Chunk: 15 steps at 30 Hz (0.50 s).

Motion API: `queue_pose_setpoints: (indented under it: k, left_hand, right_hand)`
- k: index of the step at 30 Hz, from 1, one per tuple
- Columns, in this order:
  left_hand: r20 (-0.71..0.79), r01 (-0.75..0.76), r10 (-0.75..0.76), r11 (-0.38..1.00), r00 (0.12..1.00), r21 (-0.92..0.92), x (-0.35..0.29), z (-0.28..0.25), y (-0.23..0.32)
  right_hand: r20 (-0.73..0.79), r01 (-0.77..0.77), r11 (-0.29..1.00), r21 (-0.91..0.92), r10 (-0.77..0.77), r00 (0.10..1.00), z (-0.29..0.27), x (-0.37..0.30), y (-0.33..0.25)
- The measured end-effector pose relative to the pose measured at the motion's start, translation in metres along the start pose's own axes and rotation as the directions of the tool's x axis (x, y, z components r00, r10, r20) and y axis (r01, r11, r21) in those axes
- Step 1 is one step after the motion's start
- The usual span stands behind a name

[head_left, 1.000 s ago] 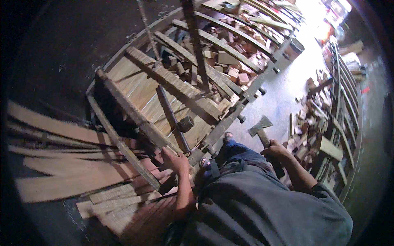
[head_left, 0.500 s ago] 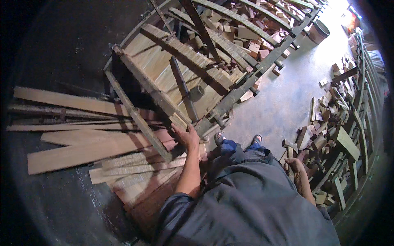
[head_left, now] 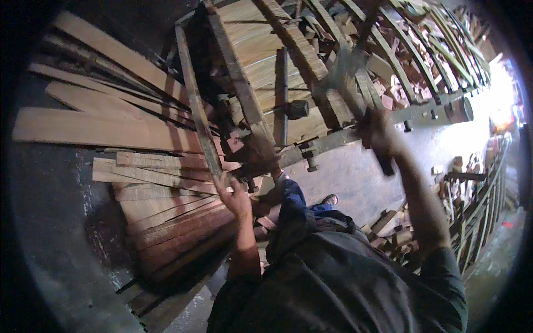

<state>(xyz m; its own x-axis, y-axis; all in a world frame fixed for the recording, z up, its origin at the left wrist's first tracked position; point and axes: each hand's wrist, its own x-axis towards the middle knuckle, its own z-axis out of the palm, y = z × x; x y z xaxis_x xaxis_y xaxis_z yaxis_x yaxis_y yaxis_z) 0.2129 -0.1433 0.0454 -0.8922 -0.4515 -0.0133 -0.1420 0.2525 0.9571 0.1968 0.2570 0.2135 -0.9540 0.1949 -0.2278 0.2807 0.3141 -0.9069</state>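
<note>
Since the earlier view, the right hand (head_left: 378,132) has raised a grey-headed, wooden-handled hatchet (head_left: 354,95) from low on the right to over a long, brown, slatted wooden rack (head_left: 297,50); the left hand (head_left: 239,201) has shifted to a narrow, weathered wooden bar (head_left: 194,94). The rack stretches toward the far right, holding chunky wood offcuts (head_left: 383,67). Pale, flat wooden planks (head_left: 105,127) fan out at left. The hatchet is motion-blurred, right fingers clamped round its handle. Left fingertips meet the bar's near end; I can't tell whether they grip.
</note>
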Motion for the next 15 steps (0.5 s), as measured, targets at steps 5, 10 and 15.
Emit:
queue_pose_setpoints:
  k: [5, 10, 15]
  left_hand:
    - [-0.142, 0.17, -0.16, 0.984, 0.977, 0.057, 0.058, -0.038, 0.002]
    - [-0.176, 0.011, -0.011, 1.0, 0.984, -0.002, 0.13, -0.023, -0.043]
    - [-0.075, 0.14, -0.13, 0.977, 0.989, 0.159, 0.205, 0.006, -0.023]
  right_hand:
    - [-0.245, 0.445, 0.863, -0.239, -0.497, 0.832, -0.006, 0.182, -0.196]
    - [0.176, 0.498, 0.36, -0.789, -0.644, 0.745, 0.131, 0.218, -0.062]
    - [0.548, -0.097, 0.777, -0.622, 0.52, 0.655, 0.158, 0.182, -0.069]
